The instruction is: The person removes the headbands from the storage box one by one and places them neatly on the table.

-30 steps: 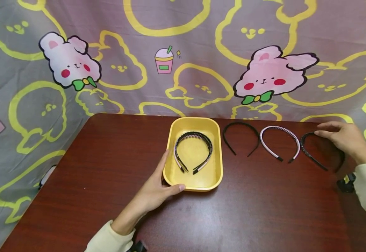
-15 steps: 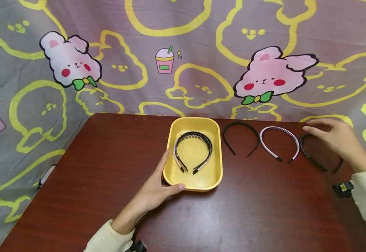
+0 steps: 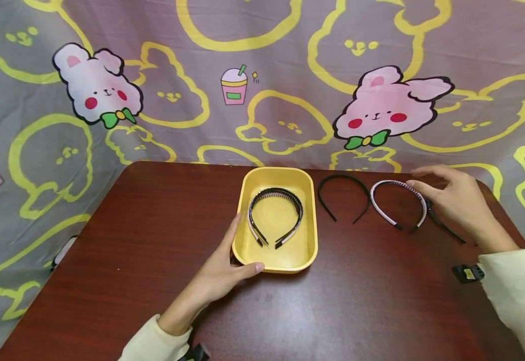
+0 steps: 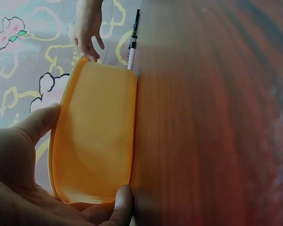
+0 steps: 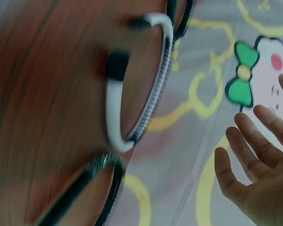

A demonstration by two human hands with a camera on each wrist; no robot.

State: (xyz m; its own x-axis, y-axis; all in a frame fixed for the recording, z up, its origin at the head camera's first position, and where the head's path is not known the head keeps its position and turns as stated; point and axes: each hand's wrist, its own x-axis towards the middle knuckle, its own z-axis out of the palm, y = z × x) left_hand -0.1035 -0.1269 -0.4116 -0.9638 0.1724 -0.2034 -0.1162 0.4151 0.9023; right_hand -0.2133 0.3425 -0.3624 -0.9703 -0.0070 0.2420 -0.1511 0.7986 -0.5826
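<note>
My left hand grips the near left corner of a yellow plastic box, its thumb over the front rim. Inside the box lies a small stack of headbands, black and pale ones together. To the right, in a row on the table, are a thin black headband, a pale ribbed headband with black tips, and a dark glittery headband. Above the last two hovers my right hand, fingers extended and holding nothing; it hides much of the dark one. The right wrist view shows its spread fingers apart from the headbands.
The reddish-brown table ends at the back against a cloth printed with rabbits and yellow outlines. The box stands near the middle of the table, left of the row of headbands.
My right hand has moved left, from the dark glittery headband at the far right toward the pale one. The left hand and the box have stayed in place.
</note>
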